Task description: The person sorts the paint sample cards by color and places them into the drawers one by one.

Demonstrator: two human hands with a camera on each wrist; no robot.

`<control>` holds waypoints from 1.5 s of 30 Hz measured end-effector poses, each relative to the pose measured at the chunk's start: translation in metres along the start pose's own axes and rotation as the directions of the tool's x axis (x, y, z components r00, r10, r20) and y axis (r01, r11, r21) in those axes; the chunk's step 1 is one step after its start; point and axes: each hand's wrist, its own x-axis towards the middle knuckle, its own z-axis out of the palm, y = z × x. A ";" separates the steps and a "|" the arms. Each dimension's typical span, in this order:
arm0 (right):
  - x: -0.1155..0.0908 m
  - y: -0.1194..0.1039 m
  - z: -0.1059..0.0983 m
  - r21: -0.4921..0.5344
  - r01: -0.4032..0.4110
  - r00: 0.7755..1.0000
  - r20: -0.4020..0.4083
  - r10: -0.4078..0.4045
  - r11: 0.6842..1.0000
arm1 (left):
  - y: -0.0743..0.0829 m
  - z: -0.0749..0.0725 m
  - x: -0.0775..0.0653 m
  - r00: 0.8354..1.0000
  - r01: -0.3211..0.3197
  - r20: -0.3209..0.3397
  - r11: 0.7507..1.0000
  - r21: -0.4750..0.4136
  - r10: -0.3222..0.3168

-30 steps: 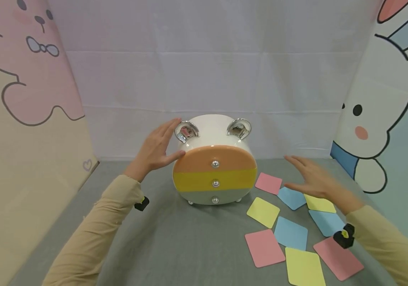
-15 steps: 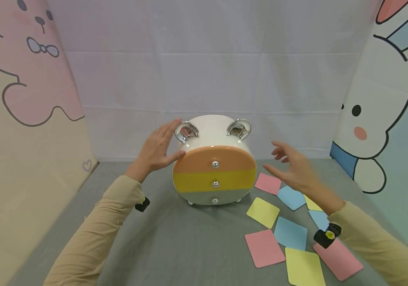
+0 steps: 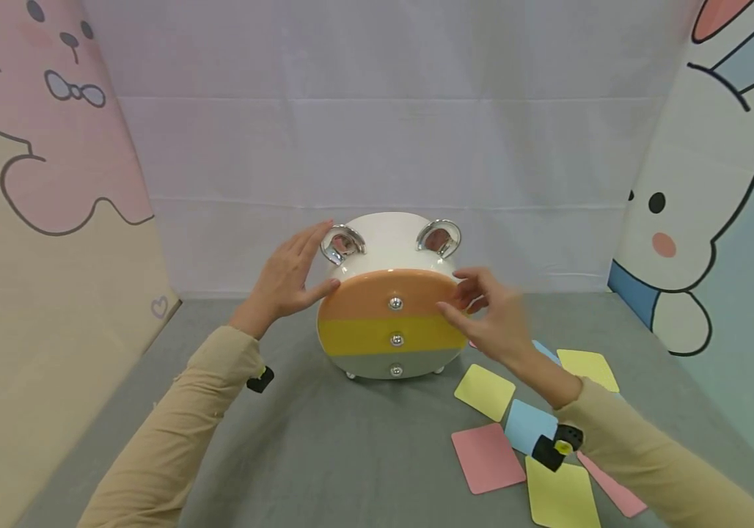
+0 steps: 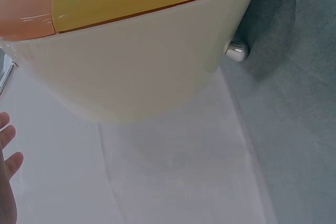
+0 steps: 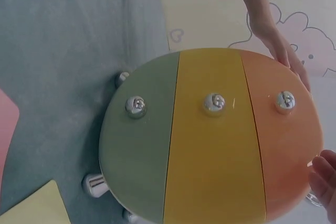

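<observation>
Cabinet [image 3: 377, 323], hands [image 3: 284, 275] [image 3: 496, 315] near both edges [image 3: 322, 330]

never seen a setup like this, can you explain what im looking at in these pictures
No machine here, just someone's two bare hands. The wide picture comes from a camera worn on the head; the other two are taken from the left and right wrists, so they look tilted. On the gray cloth stands a small three-drawer chest with orange, yellow and gray-green fronts. The left hand is at its left edge, the right hand by the orange front's right end. Neither visibly grips anything; whether they touch is hard to tell. Pink, yellow and blue cards lie at the right.
</observation>
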 end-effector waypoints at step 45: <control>-0.011 -0.010 0.108 0.086 -0.089 0.922 -0.369 0.115 0.992 | 0.001 0.002 -0.003 1.000 -0.007 -0.006 1.000 -0.012 0.007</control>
